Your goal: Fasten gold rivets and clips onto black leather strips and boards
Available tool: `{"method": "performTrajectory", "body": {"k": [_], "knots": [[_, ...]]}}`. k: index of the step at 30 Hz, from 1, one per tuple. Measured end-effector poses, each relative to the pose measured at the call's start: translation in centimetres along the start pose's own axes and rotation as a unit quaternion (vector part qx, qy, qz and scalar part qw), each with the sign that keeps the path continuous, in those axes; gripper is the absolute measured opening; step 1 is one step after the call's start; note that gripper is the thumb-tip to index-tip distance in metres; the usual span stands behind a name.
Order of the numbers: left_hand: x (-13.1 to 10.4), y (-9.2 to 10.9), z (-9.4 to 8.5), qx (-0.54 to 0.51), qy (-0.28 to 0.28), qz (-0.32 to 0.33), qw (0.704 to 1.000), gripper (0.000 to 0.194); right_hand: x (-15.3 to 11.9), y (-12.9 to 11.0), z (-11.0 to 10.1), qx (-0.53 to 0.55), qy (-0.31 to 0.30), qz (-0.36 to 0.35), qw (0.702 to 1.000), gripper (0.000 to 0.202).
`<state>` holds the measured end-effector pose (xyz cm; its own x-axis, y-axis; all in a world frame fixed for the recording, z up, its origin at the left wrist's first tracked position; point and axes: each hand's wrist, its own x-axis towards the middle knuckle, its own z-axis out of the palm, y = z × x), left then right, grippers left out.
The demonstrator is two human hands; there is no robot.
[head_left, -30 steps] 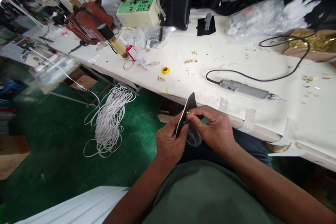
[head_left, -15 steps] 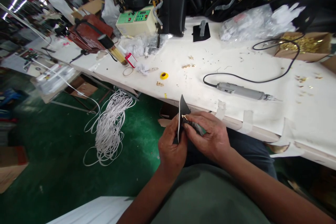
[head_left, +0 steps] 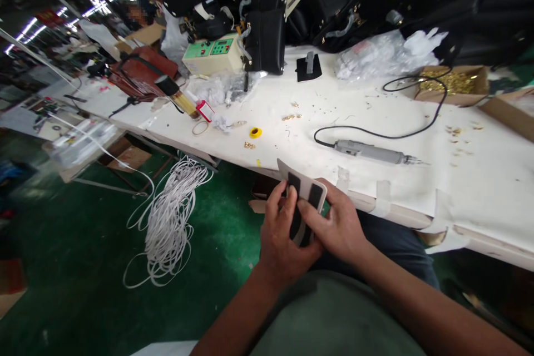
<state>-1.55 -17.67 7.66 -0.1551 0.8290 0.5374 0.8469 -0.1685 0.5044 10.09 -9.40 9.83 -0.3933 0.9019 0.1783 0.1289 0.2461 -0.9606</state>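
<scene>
Both hands hold a flat panel (head_left: pixel 306 186) in front of my body at the table's front edge. Its pale side, with dark strips on it, faces me. My left hand (head_left: pixel 283 233) grips the panel's left and lower part, fingertips on the pale face. My right hand (head_left: pixel 337 222) has its thumb on the face and its fingers behind the right edge, mostly hidden. The panel's far side cannot be seen. Beyond, on the white table (head_left: pixel 308 144), lie a grey electric screwdriver (head_left: pixel 369 152), a yellow ring (head_left: pixel 255 132) and small gold parts (head_left: pixel 249 145).
Black bags (head_left: pixel 267 39) are piled at the back beside a green-and-cream control box (head_left: pixel 214 55). A carton of gold parts (head_left: pixel 453 84) stands back right, near plastic wrapping (head_left: pixel 371 58). A black cable loops over the table. White cord (head_left: pixel 169 222) lies on the green floor.
The panel has turned from nearly edge-on to show its pale, strip-marked side. My left fingers now lie on that face, and my right thumb has shifted onto it. The camera view has shifted slightly.
</scene>
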Motion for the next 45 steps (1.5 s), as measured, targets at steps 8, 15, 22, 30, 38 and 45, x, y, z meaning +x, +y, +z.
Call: {"method": "performTrajectory", "body": {"k": [8, 15, 22, 30, 38, 45], "knots": [[3.2, -1.7, -0.7, -0.091, -0.095, 0.020, 0.991, 0.047, 0.6, 1.3, -2.2, 0.141, 0.003, 0.163, 0.976, 0.028], [6.6, -2.2, 3.1, -0.302, -0.033, -0.195, 0.932, 0.054, 0.4, 3.0, -3.8, 0.249, 0.044, 0.262, 0.931, 0.032], [9.0, -2.0, 4.9, -0.528, -0.250, -0.341, 0.736, 0.044, 0.0, 3.3, -6.1, 0.220, 0.066, 0.268, 0.936, 0.033], [9.4, -1.1, 7.7, -0.476, -0.294, -0.334, 0.759, 0.038, 0.0, 4.0, -11.4, 0.085, -0.027, 0.263, 0.961, 0.030], [9.0, 0.5, 10.5, -0.451, -0.295, -0.325, 0.777, 0.033, 2.2, 5.3, -15.3, 0.007, -0.101, 0.296, 0.950, 0.029], [8.7, 0.4, 13.2, -0.377, -0.279, -0.344, 0.813, 0.034, 3.7, 7.4, -15.1, -0.023, -0.099, 0.330, 0.939, 0.025]]}}
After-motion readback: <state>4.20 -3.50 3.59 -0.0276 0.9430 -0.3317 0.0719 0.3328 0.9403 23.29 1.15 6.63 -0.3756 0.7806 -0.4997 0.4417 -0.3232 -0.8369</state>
